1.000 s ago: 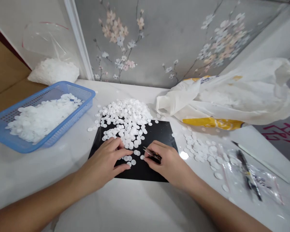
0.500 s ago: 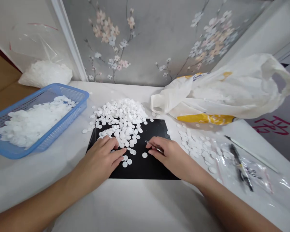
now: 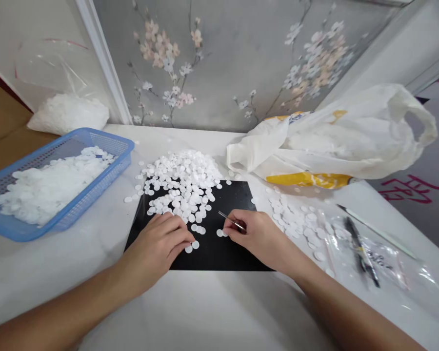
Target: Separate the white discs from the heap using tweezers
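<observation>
A black mat lies on the white table, with a heap of small white discs spilling over its far half. My left hand rests on the mat with fingers curled, fingertips touching loose discs near the mat's middle. My right hand pinches thin metal tweezers, whose tip points left toward the heap. A single white disc lies by my right fingertips.
A blue basket full of white discs stands at the left, a clear bag of discs behind it. A white and yellow plastic bag lies at the right. More discs and a clear pouch holding a pen lie on the right.
My left hand has drawn back toward me a little, fingers curling in. My right hand has slid slightly left, nearer the single disc. The camera has shifted a bit.
</observation>
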The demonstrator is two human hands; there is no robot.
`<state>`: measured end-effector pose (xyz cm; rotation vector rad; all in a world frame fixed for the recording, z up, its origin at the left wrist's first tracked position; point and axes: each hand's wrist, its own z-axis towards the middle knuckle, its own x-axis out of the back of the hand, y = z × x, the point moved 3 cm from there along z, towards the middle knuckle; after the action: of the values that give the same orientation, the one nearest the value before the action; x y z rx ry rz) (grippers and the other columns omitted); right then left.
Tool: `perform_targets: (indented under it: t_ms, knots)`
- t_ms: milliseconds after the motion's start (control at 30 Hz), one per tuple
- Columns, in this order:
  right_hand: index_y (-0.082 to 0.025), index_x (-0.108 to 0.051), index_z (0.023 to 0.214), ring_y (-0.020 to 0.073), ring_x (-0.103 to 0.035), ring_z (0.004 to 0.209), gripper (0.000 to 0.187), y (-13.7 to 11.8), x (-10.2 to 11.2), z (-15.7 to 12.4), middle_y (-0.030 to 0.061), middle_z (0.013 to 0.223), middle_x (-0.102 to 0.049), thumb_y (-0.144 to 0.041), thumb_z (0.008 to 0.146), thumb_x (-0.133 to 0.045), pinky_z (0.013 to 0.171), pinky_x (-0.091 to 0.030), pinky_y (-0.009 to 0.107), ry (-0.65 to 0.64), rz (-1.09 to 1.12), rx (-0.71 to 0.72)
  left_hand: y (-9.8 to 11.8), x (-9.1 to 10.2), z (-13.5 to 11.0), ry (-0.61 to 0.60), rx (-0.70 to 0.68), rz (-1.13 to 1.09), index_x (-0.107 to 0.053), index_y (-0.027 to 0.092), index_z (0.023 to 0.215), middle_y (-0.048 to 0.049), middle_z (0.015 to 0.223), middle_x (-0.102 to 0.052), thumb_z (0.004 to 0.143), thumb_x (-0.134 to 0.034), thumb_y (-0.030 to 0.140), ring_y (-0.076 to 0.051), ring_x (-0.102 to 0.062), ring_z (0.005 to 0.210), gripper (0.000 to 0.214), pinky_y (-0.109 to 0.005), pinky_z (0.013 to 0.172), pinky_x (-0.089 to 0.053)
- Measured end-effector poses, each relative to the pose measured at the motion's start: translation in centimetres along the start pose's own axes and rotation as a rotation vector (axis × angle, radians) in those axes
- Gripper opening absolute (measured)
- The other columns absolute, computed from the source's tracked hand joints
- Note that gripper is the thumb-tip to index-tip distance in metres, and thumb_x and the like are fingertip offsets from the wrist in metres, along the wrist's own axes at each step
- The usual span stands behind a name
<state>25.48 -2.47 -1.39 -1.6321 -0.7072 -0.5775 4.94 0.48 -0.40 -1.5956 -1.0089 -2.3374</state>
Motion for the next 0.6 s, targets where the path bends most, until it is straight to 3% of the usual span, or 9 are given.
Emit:
perform_targets:
  t_ms: [267, 467, 600]
  knots:
    - [-0.022, -0.054, 0.072, 0.0113, -0.049, 0.056, 0.01, 0.3, 1.1, -0.3, -0.004, 0.066, -0.058, -0.013, 0.077, -0.052, 0.051, -0.033, 0.022, -0.081, -0.097, 0.055, -0.6, -0.1, -0.1, 0.018, 0.009, -0.02, -0.061, 0.021, 0.091, -0.0007, 0.086, -0.062, 0.091, -0.046, 0.011, -0.016, -0.053, 0.084, 0.019, -0.031, 0.079, -0.039]
    - [-0.023, -0.058, 0.083, 0.0136, -0.055, 0.069, 0.017, 0.7, 1.7, 0.0, -0.0003, 0.084, -0.062, -0.013, 0.086, -0.045, 0.061, -0.038, 0.025, 0.002, -0.106, 0.102, -0.8, -0.1, -0.1, 0.025, 0.025, -0.03, -0.062, 0.022, 0.091, -0.0008, 0.086, -0.062, 0.092, -0.043, 0.012, -0.016, -0.053, 0.084, 0.021, -0.032, 0.079, -0.038]
    - [-0.022, -0.058, 0.075, 0.0131, -0.053, 0.066, 0.011, 0.6, 1.5, 0.0, -0.0014, 0.081, -0.06, -0.013, 0.081, -0.055, 0.059, -0.037, 0.024, -0.095, -0.114, 0.08, -0.6, 0.1, 0.0, 0.011, 0.037, -0.021, -0.061, 0.021, 0.091, -0.0011, 0.085, -0.063, 0.092, -0.044, 0.013, -0.016, -0.053, 0.083, 0.019, -0.032, 0.079, -0.038]
